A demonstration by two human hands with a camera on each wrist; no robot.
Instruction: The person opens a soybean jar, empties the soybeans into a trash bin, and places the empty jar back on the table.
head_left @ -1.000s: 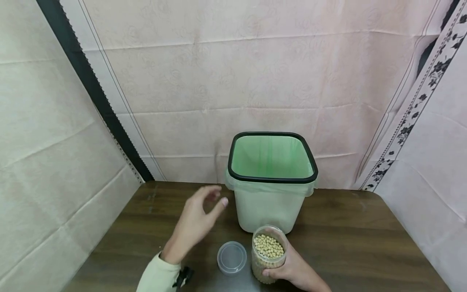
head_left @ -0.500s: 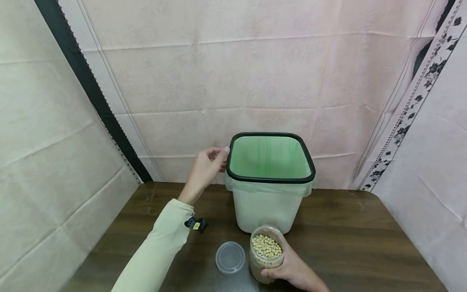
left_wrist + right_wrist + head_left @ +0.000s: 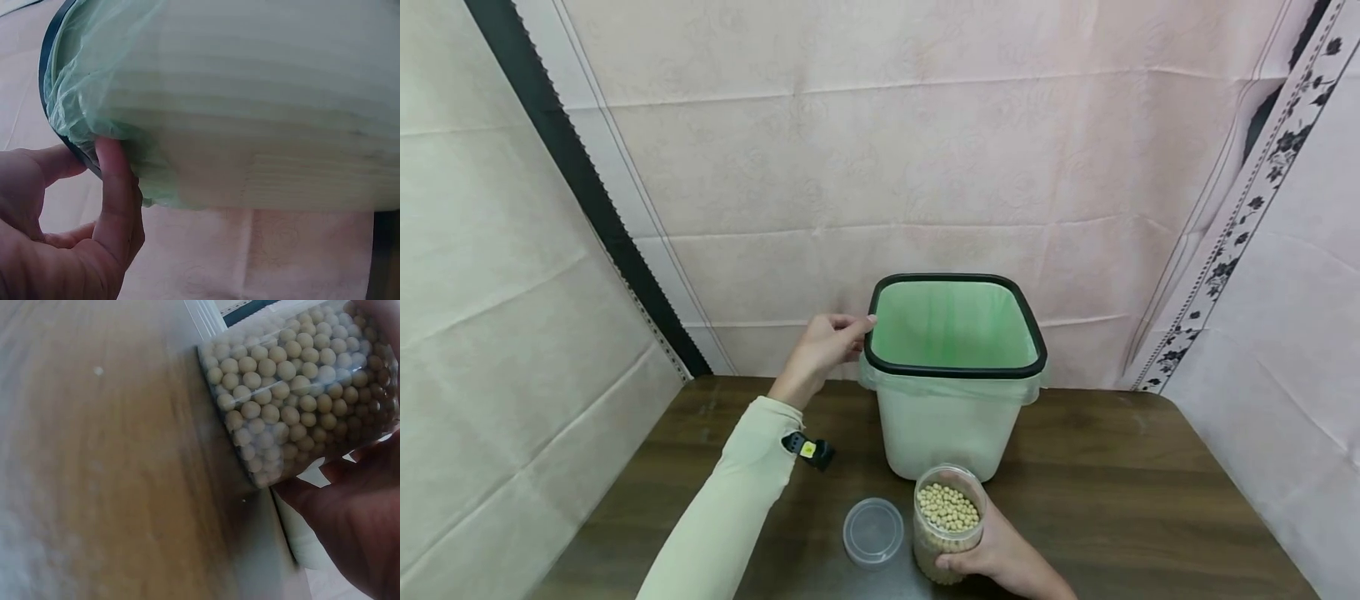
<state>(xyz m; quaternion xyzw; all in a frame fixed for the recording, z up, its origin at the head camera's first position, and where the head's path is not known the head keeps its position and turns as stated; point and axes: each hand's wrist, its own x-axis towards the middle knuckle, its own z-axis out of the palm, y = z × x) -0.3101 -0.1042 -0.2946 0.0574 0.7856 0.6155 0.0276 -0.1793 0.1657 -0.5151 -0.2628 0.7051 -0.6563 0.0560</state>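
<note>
A light green trash can [image 3: 951,425] with a black rim [image 3: 955,372] stands upright at the table's back, lined with a thin green bag [image 3: 94,81]. My left hand [image 3: 822,350] pinches the rim at its left side; in the left wrist view the thumb lies on the rim and a finger reaches beneath the overhanging bag. With my right hand [image 3: 1000,554] I grip an uncapped clear jar [image 3: 928,546] of pale round beans [image 3: 949,507], upright on the table in front of the can. Left of the jar lies its round clear lid [image 3: 873,532].
The dark wooden table [image 3: 1112,500] is enclosed by pale cloth hangings [image 3: 850,167] at the back and both sides. The can's far side stands close to the back cloth. A pale speck [image 3: 98,370] shows on the tabletop in the right wrist view.
My left hand has risen from beside the can's front left to its left rim and now pinches it there. The right hand and jar have stayed put.
</note>
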